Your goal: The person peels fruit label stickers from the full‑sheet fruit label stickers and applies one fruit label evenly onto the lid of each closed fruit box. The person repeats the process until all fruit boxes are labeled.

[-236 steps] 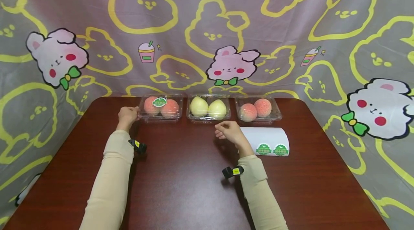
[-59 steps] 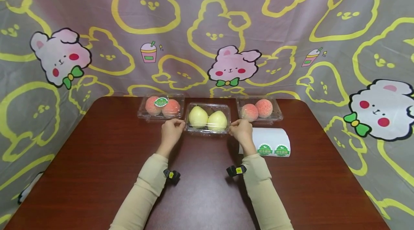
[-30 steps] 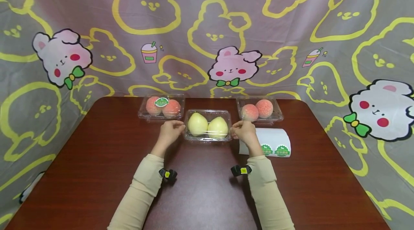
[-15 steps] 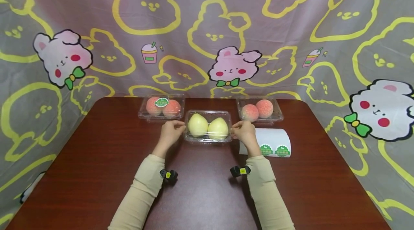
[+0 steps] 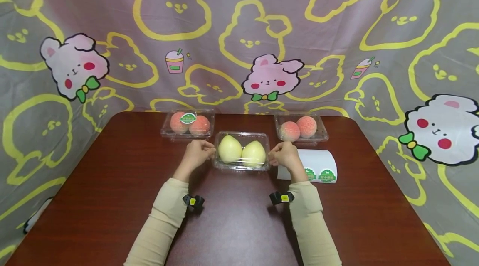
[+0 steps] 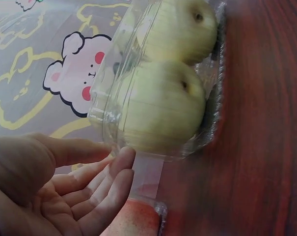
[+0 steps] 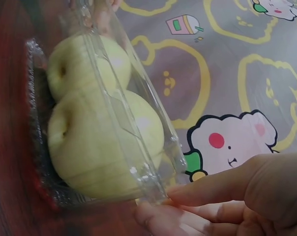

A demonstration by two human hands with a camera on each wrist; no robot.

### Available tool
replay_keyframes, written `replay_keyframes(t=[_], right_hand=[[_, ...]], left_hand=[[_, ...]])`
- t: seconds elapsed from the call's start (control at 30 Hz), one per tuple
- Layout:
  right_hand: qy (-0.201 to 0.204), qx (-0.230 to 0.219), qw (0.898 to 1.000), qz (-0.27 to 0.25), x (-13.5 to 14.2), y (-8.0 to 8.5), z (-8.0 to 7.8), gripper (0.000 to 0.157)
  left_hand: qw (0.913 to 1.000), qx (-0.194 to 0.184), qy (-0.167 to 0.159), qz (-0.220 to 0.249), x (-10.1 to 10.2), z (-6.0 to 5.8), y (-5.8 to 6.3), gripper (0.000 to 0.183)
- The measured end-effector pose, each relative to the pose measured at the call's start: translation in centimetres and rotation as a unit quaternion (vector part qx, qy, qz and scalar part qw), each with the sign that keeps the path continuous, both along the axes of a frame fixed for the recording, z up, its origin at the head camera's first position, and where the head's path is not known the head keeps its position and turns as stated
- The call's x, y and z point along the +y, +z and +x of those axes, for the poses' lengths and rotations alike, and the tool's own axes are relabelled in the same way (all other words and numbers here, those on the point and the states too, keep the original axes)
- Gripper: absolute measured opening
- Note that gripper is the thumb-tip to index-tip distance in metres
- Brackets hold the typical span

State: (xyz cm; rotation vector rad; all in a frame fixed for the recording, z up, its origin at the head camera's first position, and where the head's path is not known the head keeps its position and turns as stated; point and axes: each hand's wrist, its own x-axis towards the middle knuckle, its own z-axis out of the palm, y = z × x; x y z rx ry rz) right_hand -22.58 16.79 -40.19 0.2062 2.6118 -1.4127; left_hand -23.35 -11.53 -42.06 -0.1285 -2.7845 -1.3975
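Observation:
A clear plastic fruit box [image 5: 241, 166] with two pale yellow-green pears [image 5: 230, 149] inside sits on the table in the middle of the head view. My left hand [image 5: 197, 153] pinches its left rim between thumb and fingertips; in the left wrist view the thumb and index finger of this hand [image 6: 84, 182] meet at the box corner. At the opposite end, my right hand [image 5: 286, 156] pinches the rim. The right wrist view has the right thumb [image 7: 212, 189] on the lid edge, fingers beneath. The lid is down, and no sticker shows on it.
Behind left stands a clear box [image 5: 187, 136] of two peaches with a green round sticker [image 5: 188, 118]. Another box [image 5: 321, 133] with two peaches stands behind right. A white sticker roll [image 5: 318, 160] with green labels lies beside my right hand. A patterned curtain [image 5: 209, 50] hangs behind.
Earlier, my left hand was beside the left peach box. Both hands then gripped the pear box and drew it from the back row toward me; it has come slightly nearer since half a second ago.

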Motion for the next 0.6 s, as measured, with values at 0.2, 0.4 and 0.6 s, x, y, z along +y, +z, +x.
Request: replay_keyframes(t=[0.2,0.4,0.6], right_hand=[[0.032,-0.007,0.999,-0.028,0.5,0.1,0.2,0.009],[0.064,-0.013,0.997,-0.033,1.0,0.1,0.2,0.015],[0.097,-0.026,0.995,-0.029,1.4,0.1,0.2,0.015]], left_hand=[[0.9994,-0.029,-0.017,0.009,-0.2,0.0,0.1,0.016],[0.9973,-0.062,-0.032,0.023,-0.3,0.2,0.4,0.016],[0.9953,-0.077,-0.052,0.027,-0.5,0.4,0.7,0.016]])
